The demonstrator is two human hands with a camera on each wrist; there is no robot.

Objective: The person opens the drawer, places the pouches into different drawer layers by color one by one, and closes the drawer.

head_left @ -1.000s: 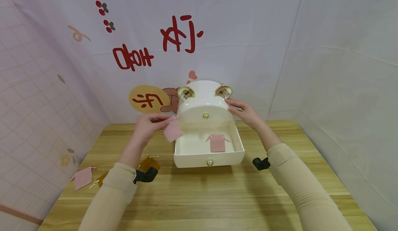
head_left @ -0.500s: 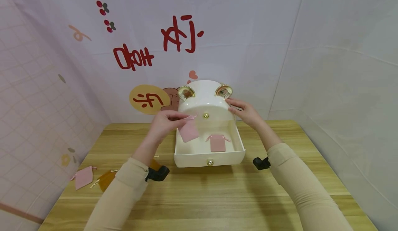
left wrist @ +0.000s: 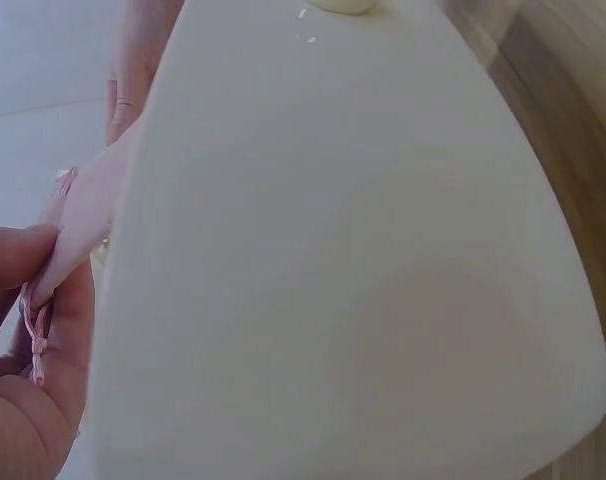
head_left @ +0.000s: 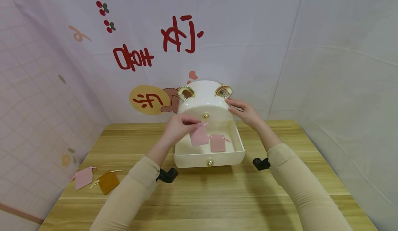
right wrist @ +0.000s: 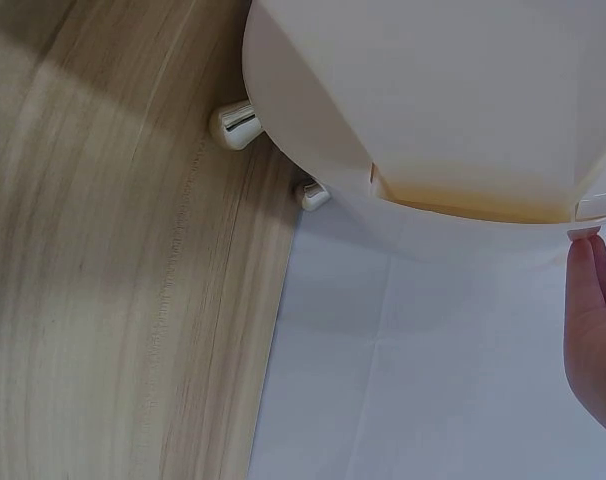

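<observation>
In the head view, my left hand (head_left: 179,129) pinches the top of a pink drawstring pouch (head_left: 199,136) and holds it over the pulled-out drawer (head_left: 209,160). The left wrist view has the fingers on the pouch's cord (left wrist: 39,345), beside the drawer's white wall. Another pink drawstring pouch (head_left: 217,144) lies inside the drawer, on the right. My right hand (head_left: 246,114) rests its fingertips against the right side of the white storage box (head_left: 203,101), just under a gold ear. The right wrist view shows those fingers (right wrist: 585,275) fairly straight against the box's edge.
On the table's left lie a pink pouch (head_left: 84,178) and a mustard-yellow pouch (head_left: 108,182). The box stands on gold feet (right wrist: 235,125) on the wooden table (head_left: 211,200). A printed white curtain (head_left: 248,51) hangs close behind it.
My left hand has carried the pink pouch rightward, from the drawer's left edge to over its interior. A second mustard pouch is now hidden behind my left arm. The right hand stays put.
</observation>
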